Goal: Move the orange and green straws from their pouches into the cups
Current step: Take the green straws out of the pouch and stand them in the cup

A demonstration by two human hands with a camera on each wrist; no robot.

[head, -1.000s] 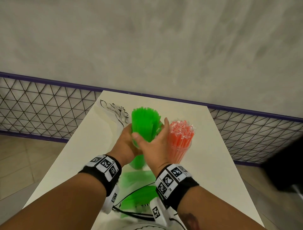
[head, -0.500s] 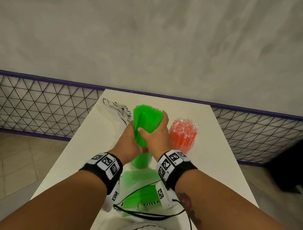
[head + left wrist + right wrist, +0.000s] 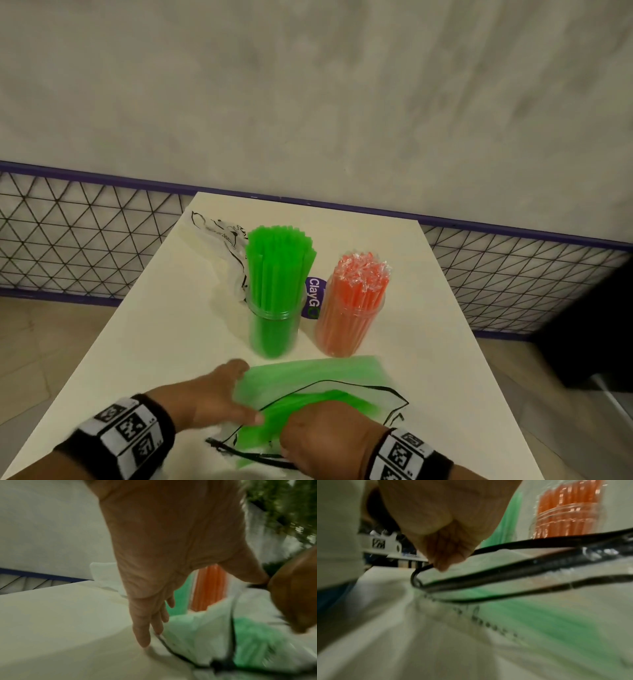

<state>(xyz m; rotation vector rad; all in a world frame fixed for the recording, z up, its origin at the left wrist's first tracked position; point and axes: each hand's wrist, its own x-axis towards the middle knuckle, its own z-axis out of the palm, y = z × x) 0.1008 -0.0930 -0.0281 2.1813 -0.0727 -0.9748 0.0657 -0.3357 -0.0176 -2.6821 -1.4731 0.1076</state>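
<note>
Green straws (image 3: 274,274) stand bunched in a clear cup (image 3: 270,329) at mid-table. Beside it on the right, wrapped orange straws (image 3: 359,291) fill a second clear cup (image 3: 342,329). Nearer me lies a clear pouch with black trim (image 3: 308,373), with more green straws (image 3: 335,401) inside. My left hand (image 3: 239,387) rests on the pouch's left edge, fingers (image 3: 145,635) straight. My right hand (image 3: 325,435) is curled at the pouch mouth, and its fingers (image 3: 441,555) pinch the black rim (image 3: 522,545).
A crumpled empty pouch (image 3: 219,236) lies behind the green cup at the back left. A purple sticker (image 3: 313,296) shows between the cups. The white table (image 3: 154,342) is narrow, with black wire fencing (image 3: 68,233) behind it and a dark object (image 3: 589,325) off to the right.
Both hands have let go of the green straws in the cup and dropped back to the pouch at the near edge. The green bundle now stands alone in its cup.
</note>
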